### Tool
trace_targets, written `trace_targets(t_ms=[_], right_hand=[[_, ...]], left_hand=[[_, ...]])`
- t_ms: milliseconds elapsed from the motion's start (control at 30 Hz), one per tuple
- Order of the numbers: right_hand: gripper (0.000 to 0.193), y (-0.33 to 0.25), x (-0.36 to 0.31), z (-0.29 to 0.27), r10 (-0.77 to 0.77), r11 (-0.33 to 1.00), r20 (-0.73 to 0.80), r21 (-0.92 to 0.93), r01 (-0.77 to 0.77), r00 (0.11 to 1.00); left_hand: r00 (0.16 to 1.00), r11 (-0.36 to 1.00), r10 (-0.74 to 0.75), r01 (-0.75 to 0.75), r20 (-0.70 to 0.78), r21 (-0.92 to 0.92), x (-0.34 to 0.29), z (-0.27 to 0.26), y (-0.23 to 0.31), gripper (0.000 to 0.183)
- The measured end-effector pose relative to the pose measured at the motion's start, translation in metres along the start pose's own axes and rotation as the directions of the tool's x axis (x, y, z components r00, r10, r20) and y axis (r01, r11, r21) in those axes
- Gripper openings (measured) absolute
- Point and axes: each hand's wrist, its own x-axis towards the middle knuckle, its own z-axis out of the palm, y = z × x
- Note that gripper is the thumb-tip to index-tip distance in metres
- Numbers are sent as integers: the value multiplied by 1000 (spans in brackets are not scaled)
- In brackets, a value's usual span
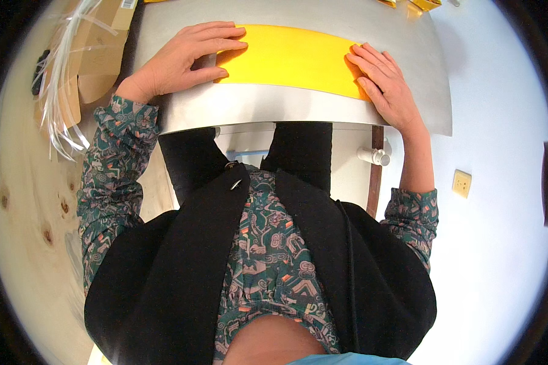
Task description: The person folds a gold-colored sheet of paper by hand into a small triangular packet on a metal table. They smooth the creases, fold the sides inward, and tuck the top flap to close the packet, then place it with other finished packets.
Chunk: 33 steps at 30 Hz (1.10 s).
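Note:
A yellow rectangular sheet, like paper or card, lies flat on a grey metal table top. My left hand rests palm down on the sheet's left end, fingers spread and pointing right. Across from it, my right hand presses flat on the sheet's right end near the table's front edge. Neither hand grips anything; both lie on top of the sheet.
A bundle of clear plastic strips and brown cardboard pieces lie to the left on a pale wooden surface. More yellow pieces sit at the table's far edge. A white pipe fitting and a wall socket show below the table.

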Motion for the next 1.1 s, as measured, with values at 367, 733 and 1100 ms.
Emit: trace_targets(t_ms=[367, 733, 1100], right_hand=[[45, 16, -9, -14, -36, 999, -32, 33, 37, 999], [40, -10, 1, -33, 68, 993, -237, 113, -42, 969], [55, -128, 24, -3, -254, 950, 73, 204, 234, 965]], left_hand=[[1000, 999, -8, 8, -3, -50, -2, 1, 1, 54], [995, 1000, -21, 22, -99, 13, -4, 0, 26, 54], [945, 969, -221, 241, -240, 59, -18, 20, 123, 56]])
